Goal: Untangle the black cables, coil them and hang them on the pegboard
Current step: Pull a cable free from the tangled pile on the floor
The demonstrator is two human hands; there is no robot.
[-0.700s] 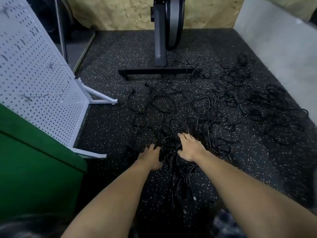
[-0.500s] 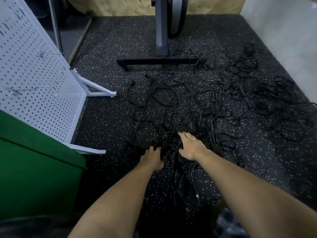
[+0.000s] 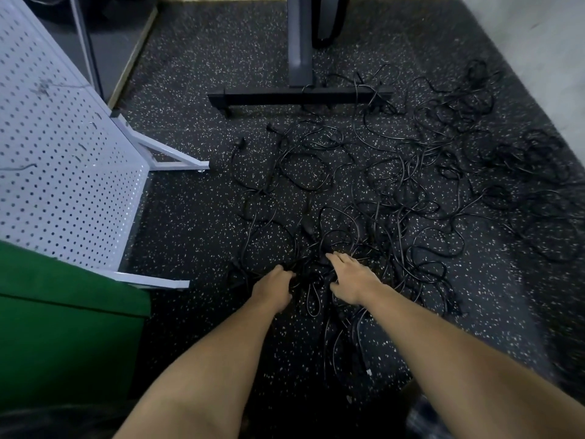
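Note:
A big tangle of black cables (image 3: 389, 198) sprawls over the speckled dark floor, from the middle out to the right. Its nearest clump (image 3: 313, 280) lies between my two hands. My left hand (image 3: 272, 288) rests on the clump's left side with fingers bent down into the cables, fingertips hidden. On the clump's right side, my right hand (image 3: 351, 280) lies flat on the cables with fingers stretched forward. The white pegboard (image 3: 60, 172) stands on the left on white feet, with a few hooks and no cables on it.
A dark machine stand with a flat base bar (image 3: 300, 98) rises at the back centre, some cables draped over the bar. A green box (image 3: 63, 327) sits at the near left. A pale wall (image 3: 544, 58) borders the floor at the right.
The view has tipped down and closer to the floor. Both hands stay on the near clump; the left hand's fingers have curled further into the cables.

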